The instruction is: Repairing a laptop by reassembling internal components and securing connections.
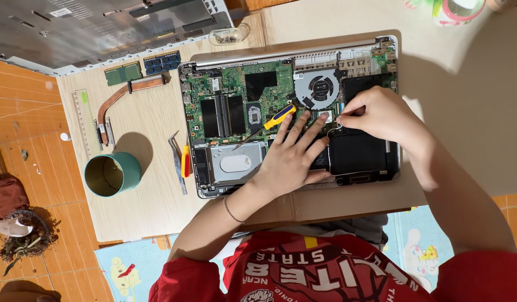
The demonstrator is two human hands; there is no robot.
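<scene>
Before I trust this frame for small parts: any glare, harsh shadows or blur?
Head view: sharp throughout; hard sunlight washes out the beige mat at right; the round green tin cup casts a crisp dark shadow; the silver laptop cover shows glare; both hands shade the open laptop's black battery.

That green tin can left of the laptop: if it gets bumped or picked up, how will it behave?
The green can stands upright and open-topped, and looks empty inside, so it is probably light and would slide or tip easily. Its round wall suggests it would roll once on its side. The wall looks thin, so a hard squeeze may dent it.
</scene>
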